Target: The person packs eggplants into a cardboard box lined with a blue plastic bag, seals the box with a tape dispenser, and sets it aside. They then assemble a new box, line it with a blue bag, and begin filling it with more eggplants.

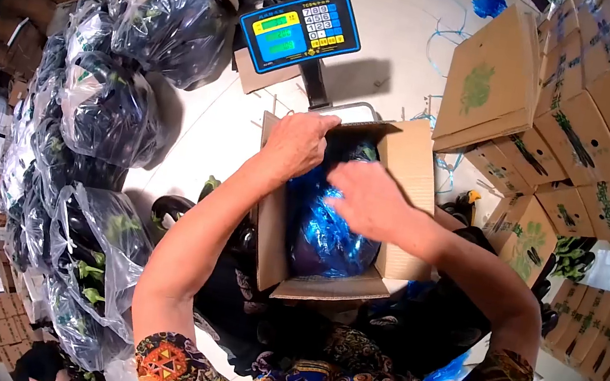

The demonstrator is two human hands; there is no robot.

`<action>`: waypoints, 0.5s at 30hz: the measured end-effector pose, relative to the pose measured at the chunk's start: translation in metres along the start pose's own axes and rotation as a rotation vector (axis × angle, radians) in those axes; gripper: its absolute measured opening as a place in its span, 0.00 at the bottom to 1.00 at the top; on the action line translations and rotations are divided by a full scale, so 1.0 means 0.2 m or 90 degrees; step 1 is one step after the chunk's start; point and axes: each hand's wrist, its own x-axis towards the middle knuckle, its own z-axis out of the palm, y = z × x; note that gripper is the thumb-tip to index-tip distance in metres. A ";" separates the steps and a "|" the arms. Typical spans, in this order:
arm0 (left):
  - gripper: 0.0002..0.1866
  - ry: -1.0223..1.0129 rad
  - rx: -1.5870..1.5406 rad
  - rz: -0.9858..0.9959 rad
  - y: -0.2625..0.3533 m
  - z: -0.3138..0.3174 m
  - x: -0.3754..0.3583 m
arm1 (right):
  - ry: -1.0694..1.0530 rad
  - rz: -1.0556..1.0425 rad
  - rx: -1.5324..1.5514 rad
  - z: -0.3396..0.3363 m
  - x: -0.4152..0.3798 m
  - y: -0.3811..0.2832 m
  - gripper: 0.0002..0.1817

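Observation:
An open cardboard box (411, 163) stands on a weighing scale in front of me, lined with a blue plastic bag (326, 234) over dark eggplants. My left hand (295, 143) rests on the box's far left rim, fingers curled over the edge and the liner. My right hand (367, 198) lies flat on the blue plastic inside the box, fingers spread, pressing on it.
The scale's blue display (300, 30) stands on a post behind the box. Clear bags of eggplants (122, 114) are heaped along the left. Stacked printed cartons (586, 131) fill the right side. Loose eggplants (173, 209) lie on the floor by my left arm.

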 end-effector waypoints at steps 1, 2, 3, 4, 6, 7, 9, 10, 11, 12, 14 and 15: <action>0.17 0.046 -0.083 0.046 0.02 0.02 -0.02 | -0.027 -0.031 -0.020 0.04 -0.04 -0.04 0.19; 0.15 -0.127 -0.044 -0.022 0.04 0.03 -0.02 | -0.084 -0.047 -0.077 0.10 -0.07 -0.07 0.21; 0.12 -0.094 -0.043 0.078 0.03 0.09 -0.07 | -0.047 -0.056 -0.125 0.20 -0.07 -0.04 0.23; 0.10 -0.062 -0.039 0.177 0.00 0.19 -0.13 | -0.007 -0.067 -0.171 0.28 -0.06 -0.03 0.24; 0.12 -0.034 -0.042 0.146 -0.02 0.24 -0.18 | -0.164 0.003 -0.208 0.25 0.01 -0.05 0.24; 0.15 -0.072 -0.032 0.133 -0.03 0.23 -0.18 | -0.212 0.017 -0.200 0.26 0.04 -0.06 0.24; 0.21 -0.133 -0.022 0.103 0.00 0.19 -0.20 | -0.222 0.031 -0.155 0.27 0.01 -0.06 0.26; 0.20 -0.100 -0.008 0.109 -0.01 0.21 -0.20 | -0.189 0.027 -0.077 0.22 -0.01 -0.09 0.29; 0.20 -0.069 0.001 0.113 -0.03 0.25 -0.22 | -0.159 0.023 0.003 0.17 -0.07 -0.13 0.32; 0.20 -0.039 0.008 0.112 -0.03 0.28 -0.24 | -0.133 0.019 0.084 0.10 -0.12 -0.19 0.35; 0.25 -0.102 0.008 0.082 0.00 0.26 -0.25 | -0.310 0.013 0.167 -0.10 -0.25 -0.32 0.44; 0.26 -0.097 0.018 0.088 0.02 0.25 -0.26 | -0.413 0.013 0.166 -0.16 -0.29 -0.36 0.49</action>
